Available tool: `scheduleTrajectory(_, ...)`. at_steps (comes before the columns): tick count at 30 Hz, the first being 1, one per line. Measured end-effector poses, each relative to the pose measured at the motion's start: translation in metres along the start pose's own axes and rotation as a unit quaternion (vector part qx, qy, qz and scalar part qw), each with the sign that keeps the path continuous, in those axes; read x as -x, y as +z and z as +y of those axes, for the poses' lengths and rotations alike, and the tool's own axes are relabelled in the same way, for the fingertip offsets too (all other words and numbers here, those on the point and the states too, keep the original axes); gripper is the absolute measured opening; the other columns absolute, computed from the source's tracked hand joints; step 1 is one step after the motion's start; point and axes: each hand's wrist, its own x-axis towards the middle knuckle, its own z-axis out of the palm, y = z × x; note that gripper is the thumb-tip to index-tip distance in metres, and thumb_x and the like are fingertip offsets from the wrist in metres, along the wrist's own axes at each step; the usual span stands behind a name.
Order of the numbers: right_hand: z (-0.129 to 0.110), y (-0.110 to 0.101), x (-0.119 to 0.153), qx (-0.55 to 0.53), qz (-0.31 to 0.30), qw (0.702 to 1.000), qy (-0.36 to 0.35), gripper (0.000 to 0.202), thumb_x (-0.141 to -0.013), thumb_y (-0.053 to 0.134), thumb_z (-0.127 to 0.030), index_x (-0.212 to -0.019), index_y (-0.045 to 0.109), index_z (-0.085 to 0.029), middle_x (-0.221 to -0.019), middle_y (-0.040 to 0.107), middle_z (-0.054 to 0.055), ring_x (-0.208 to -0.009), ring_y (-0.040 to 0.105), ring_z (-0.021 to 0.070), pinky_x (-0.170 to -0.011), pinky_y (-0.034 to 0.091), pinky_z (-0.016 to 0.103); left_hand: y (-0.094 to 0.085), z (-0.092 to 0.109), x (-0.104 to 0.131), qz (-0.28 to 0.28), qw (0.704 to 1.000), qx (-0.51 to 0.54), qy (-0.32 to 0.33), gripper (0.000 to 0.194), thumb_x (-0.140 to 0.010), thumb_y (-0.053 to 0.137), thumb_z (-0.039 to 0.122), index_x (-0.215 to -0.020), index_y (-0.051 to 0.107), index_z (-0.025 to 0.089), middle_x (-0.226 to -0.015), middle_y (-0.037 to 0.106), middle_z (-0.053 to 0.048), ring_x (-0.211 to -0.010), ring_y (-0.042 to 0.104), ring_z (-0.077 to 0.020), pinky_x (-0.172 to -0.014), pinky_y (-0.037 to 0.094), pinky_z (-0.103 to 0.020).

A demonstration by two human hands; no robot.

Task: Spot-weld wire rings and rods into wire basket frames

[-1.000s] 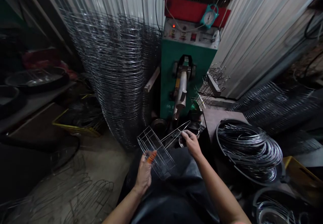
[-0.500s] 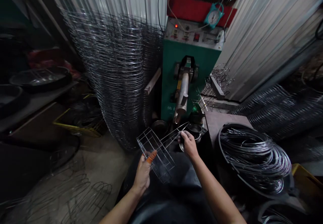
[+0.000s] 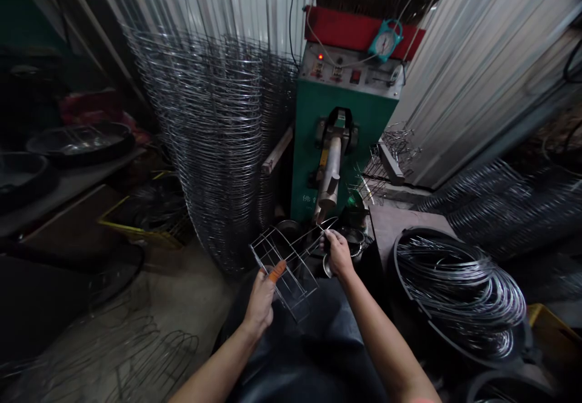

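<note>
My left hand [image 3: 264, 297], its thumb wrapped in orange, is closed on the near left side of a small wire frame [image 3: 291, 282]. My right hand [image 3: 337, 251] pinches the frame's far right end, where a thin wire shows at the fingertips. That end lies just beneath the lower tip of the metal arm [image 3: 330, 191] on a green machine [image 3: 364, 109]; whether they touch cannot be told. The frame is tilted above a dark covering [image 3: 313, 342] over my lap.
Tall stacks of wire rings [image 3: 218, 142] stand left of the machine. A black tub [image 3: 400, 269] of wire rings is at the right. A yellow crate [image 3: 136, 236] and loose wire frames [image 3: 159, 360] lie at the left.
The view has tilted up slightly. Both hands still hold the wire frame, and its far end has come closer to the tip of the machine's arm.
</note>
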Motion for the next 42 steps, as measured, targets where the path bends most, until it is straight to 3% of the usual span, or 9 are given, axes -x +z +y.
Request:
scheduleTrajectory(9,-0.003,-0.004,-0.006,0.008,-0.008,0.999,0.047,0.031,-0.062,0.067,-0.046,-0.067,0.056,-0.017,-0.057,0.054,-0.002,-0.048,0.047,0.0083,-0.047,0.039,0.022,-0.007,-0.008,-0.01,0.013,1.0,-0.011,-0.005,0.046,-0.049,0.073,0.048,-0.081,0.056,0.02,-0.077,0.056,0.001,-0.063,0.05,-0.0117,-0.05,0.037,-0.022)
scheduleTrajectory(11,-0.004,-0.013,0.009,0.06,-0.025,0.997,0.052,0.036,-0.063,0.066,-0.05,-0.076,0.06,-0.017,-0.064,0.059,0.0,-0.053,0.051,0.0102,-0.053,0.042,0.023,-0.011,-0.014,-0.013,0.009,1.0,0.002,0.006,0.044,-0.051,0.071,0.047,-0.084,0.058,0.02,-0.081,0.056,-0.001,-0.065,0.051,-0.0121,-0.048,0.037,-0.021)
scheduleTrajectory(14,-0.001,-0.03,0.046,0.175,-0.111,0.977,0.039,0.04,-0.068,0.064,-0.05,-0.092,0.063,-0.018,-0.078,0.064,0.003,-0.069,0.058,0.0152,-0.067,0.046,0.028,-0.01,-0.018,-0.013,-0.002,1.0,0.021,0.004,0.048,-0.051,0.072,0.044,-0.089,0.059,0.019,-0.085,0.058,-0.002,-0.068,0.054,-0.0132,-0.047,0.038,-0.02)
scheduleTrajectory(16,0.005,-0.039,0.072,0.236,-0.171,0.956,0.025,0.036,-0.072,0.061,-0.048,-0.093,0.065,-0.02,-0.084,0.064,0.004,-0.079,0.058,0.019,-0.075,0.045,0.033,-0.006,-0.016,-0.009,-0.003,0.999,0.034,0.0,0.052,-0.048,0.073,0.045,-0.09,0.058,0.018,-0.081,0.058,-0.001,-0.067,0.054,-0.0136,-0.048,0.039,-0.021)
scheduleTrajectory(18,0.014,-0.044,0.089,0.27,-0.192,0.944,0.012,0.032,-0.076,0.058,-0.048,-0.089,0.066,-0.02,-0.083,0.063,0.004,-0.081,0.057,0.0207,-0.077,0.044,0.034,-0.001,-0.013,-0.003,0.003,0.999,0.043,0.002,0.053,-0.047,0.073,0.047,-0.088,0.056,0.019,-0.074,0.056,0.001,-0.064,0.054,-0.0138,-0.049,0.039,-0.022)
scheduleTrajectory(21,0.027,-0.042,0.093,0.272,-0.17,0.947,-0.002,0.035,-0.077,0.053,-0.051,-0.084,0.065,-0.019,-0.075,0.06,0.003,-0.072,0.054,0.0187,-0.07,0.044,0.032,0.003,-0.011,0.0,0.016,0.999,0.039,0.011,0.05,-0.048,0.071,0.049,-0.085,0.053,0.02,-0.07,0.053,0.002,-0.068,0.054,-0.0159,-0.051,0.039,-0.023)
scheduleTrajectory(27,0.036,-0.036,0.077,0.277,-0.152,0.949,-0.015,0.038,-0.077,0.053,-0.052,-0.091,0.066,-0.02,-0.073,0.058,0.002,-0.066,0.051,0.015,-0.064,0.043,0.027,0.001,-0.014,-0.01,0.049,0.998,0.031,0.019,0.046,-0.05,0.07,0.048,-0.08,0.049,0.021,-0.075,0.051,0.001,-0.071,0.052,-0.0164,-0.051,0.04,-0.025)
scheduleTrajectory(35,0.044,-0.033,0.08,0.238,-0.157,0.958,0.003,0.041,-0.076,0.054,-0.053,-0.094,0.066,-0.018,-0.069,0.058,0.002,-0.064,0.051,0.0145,-0.061,0.043,0.027,-0.003,-0.009,-0.012,0.032,0.999,0.028,0.018,0.04,-0.057,0.072,0.04,-0.085,0.053,0.02,-0.079,0.056,0.0,-0.069,0.055,-0.0146,-0.048,0.04,-0.022)
scheduleTrajectory(42,0.041,-0.035,0.1,0.285,-0.171,0.943,-0.03,0.039,-0.081,0.049,-0.05,-0.098,0.067,-0.021,-0.083,0.066,0.006,-0.077,0.059,0.0215,-0.075,0.048,0.035,-0.024,-0.029,-0.027,-0.018,0.999,0.038,0.002,0.045,-0.055,0.071,0.043,-0.09,0.054,0.021,-0.097,0.056,-0.005,-0.088,0.051,-0.0203,-0.056,0.041,-0.025)
